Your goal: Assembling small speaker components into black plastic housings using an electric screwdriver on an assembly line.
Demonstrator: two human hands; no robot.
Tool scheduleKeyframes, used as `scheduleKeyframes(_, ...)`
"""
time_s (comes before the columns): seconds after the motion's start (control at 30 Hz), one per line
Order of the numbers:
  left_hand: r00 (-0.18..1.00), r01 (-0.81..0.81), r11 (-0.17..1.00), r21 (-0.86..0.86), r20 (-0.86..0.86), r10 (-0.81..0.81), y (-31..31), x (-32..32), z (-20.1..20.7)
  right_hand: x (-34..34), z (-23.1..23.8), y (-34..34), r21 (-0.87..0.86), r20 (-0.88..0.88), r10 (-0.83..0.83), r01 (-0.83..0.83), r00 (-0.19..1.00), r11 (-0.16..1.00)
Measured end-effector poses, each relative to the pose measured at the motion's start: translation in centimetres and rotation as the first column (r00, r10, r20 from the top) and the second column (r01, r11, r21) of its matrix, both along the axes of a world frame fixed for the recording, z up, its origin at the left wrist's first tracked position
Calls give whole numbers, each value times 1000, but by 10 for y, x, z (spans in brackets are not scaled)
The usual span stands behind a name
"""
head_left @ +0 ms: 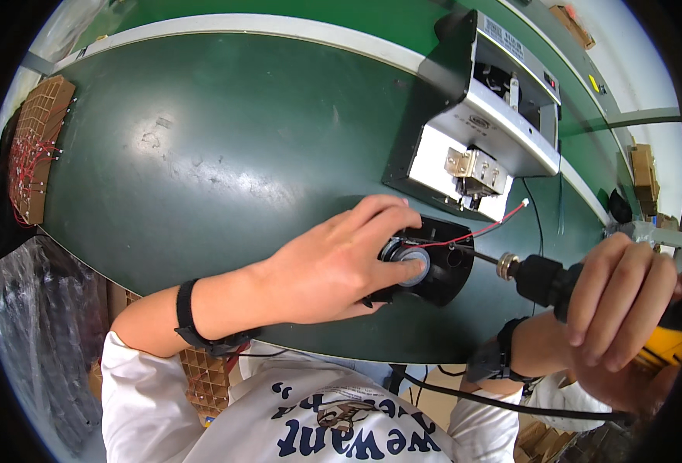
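My left hand [337, 266] is closed on a black plastic housing [450, 279], pressing it down on the green bench top. Its thumb rests on a round grey speaker [415, 266] seated in the housing. From the speaker a red and black wire pair [489, 228] runs out to the right, ending in a small white plug. My right hand [622, 301] grips a black and yellow electric screwdriver [543, 279], held nearly level. Its bit reaches left to the housing beside the speaker; whether the tip touches a screw is too small to tell.
Behind the housing stands a silver and black screw feeder [503, 127] with a metal block at its front. A divided cardboard box [40, 154] with red-wired parts sits at the far left edge. A black cable [480, 397] crosses below the bench's near edge [333, 358].
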State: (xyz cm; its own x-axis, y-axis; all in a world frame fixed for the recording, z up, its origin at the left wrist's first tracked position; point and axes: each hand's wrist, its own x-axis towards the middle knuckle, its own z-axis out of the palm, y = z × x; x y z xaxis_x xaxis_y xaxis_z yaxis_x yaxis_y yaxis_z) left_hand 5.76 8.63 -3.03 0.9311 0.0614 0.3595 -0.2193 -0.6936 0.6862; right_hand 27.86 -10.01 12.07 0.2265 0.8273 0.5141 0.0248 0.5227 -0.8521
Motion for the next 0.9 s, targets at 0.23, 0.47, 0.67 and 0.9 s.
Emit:
scheduleKeyframes(0.23, 999, 32, 999, 33, -12, -32, 4, -2, -6, 23, 25, 54, -468, 204, 449, -316, 870, 825)
scheduleKeyframes(0.47, 1000, 26, 999, 47, -5, -26, 4, -7, -9, 75, 9, 16, -367, 172, 524, -440, 834, 820)
scheduleKeyframes(0.67, 999, 31, 998, -58, -32, -33, 4, -10, -9, 171, 9, -70, -363, 106, 516, -450, 850, 816)
scheduleKeyframes(0.9, 997, 74, 993, -88, -7, -75, 10, -5, -8, 320, 28, -198, -374, 64, 481, -425, 875, 824)
